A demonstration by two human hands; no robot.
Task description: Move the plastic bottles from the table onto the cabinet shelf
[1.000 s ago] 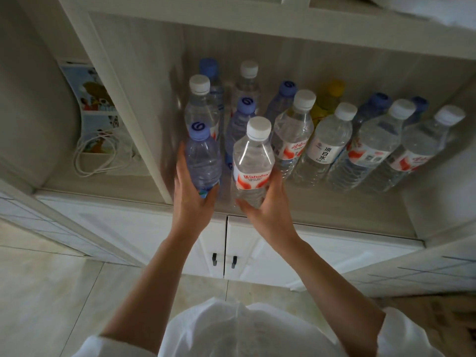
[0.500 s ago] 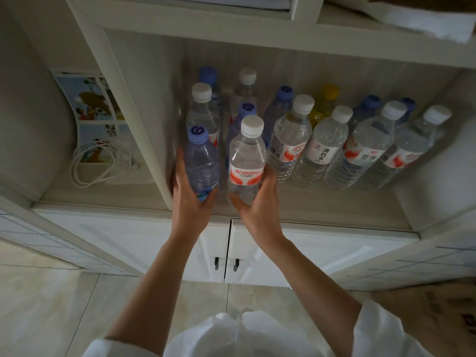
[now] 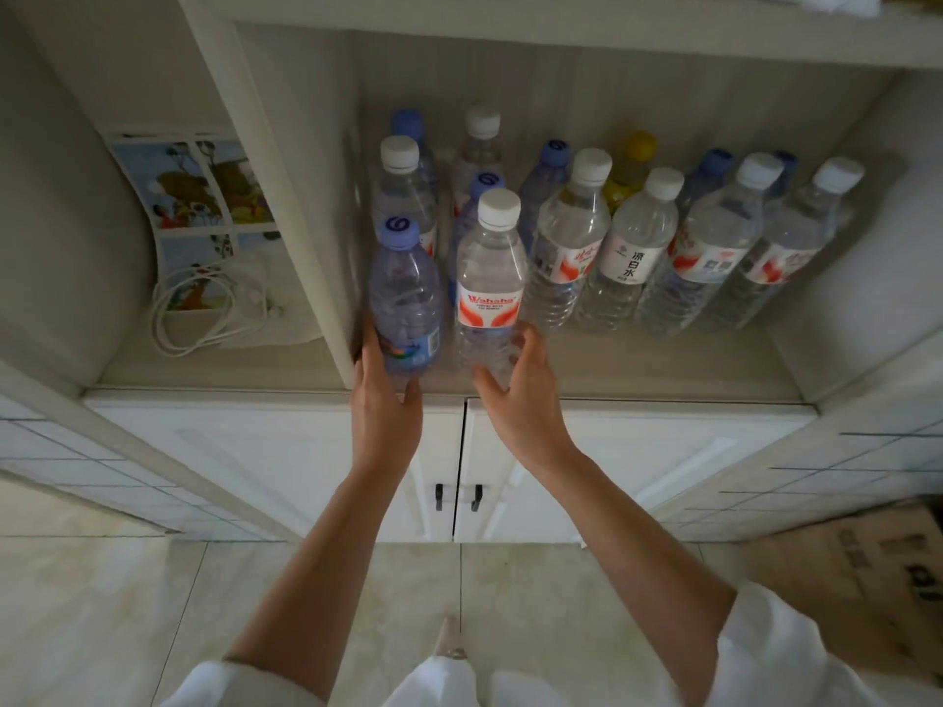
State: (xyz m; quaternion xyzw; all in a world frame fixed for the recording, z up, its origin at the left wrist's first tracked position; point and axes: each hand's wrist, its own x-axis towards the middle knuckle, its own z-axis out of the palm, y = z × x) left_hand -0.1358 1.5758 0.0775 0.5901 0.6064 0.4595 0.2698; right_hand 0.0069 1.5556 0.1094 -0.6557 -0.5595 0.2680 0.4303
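Bottles: two at shelf [image 3: 612, 369] front; left hand [image 3: 385, 405] fingers wrap blue-capped bottle [image 3: 405, 298], right hand [image 3: 520, 395] white-capped bottle [image 3: 490, 283].

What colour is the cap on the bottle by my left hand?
Blue, with a dark swirl mark, on the blue-tinted bottle; head view.

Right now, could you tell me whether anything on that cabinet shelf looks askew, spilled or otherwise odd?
Nothing stands out. The bottles on the cabinet shelf stand upright and capped, with no spill visible. The one oddity is a single yellow-capped bottle among blue and white caps.
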